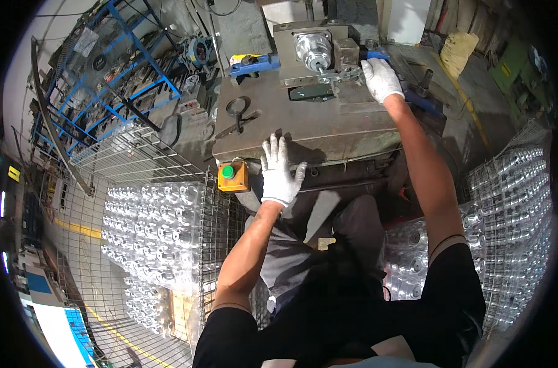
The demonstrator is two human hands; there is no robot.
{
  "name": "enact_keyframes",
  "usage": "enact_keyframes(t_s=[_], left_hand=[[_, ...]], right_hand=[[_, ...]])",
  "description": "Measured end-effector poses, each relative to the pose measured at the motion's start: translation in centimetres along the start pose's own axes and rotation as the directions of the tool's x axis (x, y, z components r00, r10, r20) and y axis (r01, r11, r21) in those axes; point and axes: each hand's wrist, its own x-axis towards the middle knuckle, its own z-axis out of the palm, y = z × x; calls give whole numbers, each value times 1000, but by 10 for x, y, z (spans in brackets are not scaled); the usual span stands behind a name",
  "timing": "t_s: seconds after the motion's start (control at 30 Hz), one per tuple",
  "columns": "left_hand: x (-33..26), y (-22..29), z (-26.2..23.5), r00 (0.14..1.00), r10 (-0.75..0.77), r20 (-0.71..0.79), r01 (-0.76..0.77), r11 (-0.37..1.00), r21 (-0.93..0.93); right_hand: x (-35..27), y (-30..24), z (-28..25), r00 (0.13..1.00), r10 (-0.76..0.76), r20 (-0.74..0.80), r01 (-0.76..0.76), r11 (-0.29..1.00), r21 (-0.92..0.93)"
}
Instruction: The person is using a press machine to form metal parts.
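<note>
1. Metal casting [313, 50]: round and silvery, seated against the fixture at the far middle of the tabletop [340, 126]. The tabletop is grey, worn metal and is the largest item in this report.
2. Left wire cage [221, 211]: stands left of the tabletop, on the near side. It contains rows of silver parts [162, 214] under clear plastic.
3. Right stack [518, 208]: similar silver parts, layered behind wire mesh at the near right.
4. Fixture [284, 49]: an upright metal plate behind the casting, on the far side of the tabletop.
5. Left hand [280, 172]: white-gloved, fingers spread and open, at the near edge of the tabletop. No object is seen in its grasp.
6. Right hand [381, 80]: white-gloved, fingers extended, just right of the fixture and near a blue piece. Whether it grips anything cannot be determined.
7. Blue tool [254, 65]: lies on the tabletop, left of the fixture.
8. Button box [233, 176]: yellow with a green button, at the tabletop's near left corner, left of the left hand.
</note>
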Motion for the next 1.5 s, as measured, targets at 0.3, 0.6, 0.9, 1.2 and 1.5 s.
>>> enact_keyframes(t_s=[0.3,0.6,0.9,1.2,1.5], left_hand=[[1,3,1,999,-5,-34,3,998,-55],[-28,-6,-27,993,-70,-100,30,935,-354],[-205,-120,-78,804,-502,-320,437,862,-255],[-288,-321,-101,301,-862,-408,953,252,169],[-275,-351,-89,208,-914,-348,978,188,91]], right_hand=[[-92,-49,-47,963,267,-41,-263,961,82],[-35,-128,56,923,297,243,-384,702,600],[56,-139,106,911,336,241,-289,100,952],[-39,-177,79,813,582,-29,-147,254,956],[-81,-151,101,889,457,19,75,-187,979]])
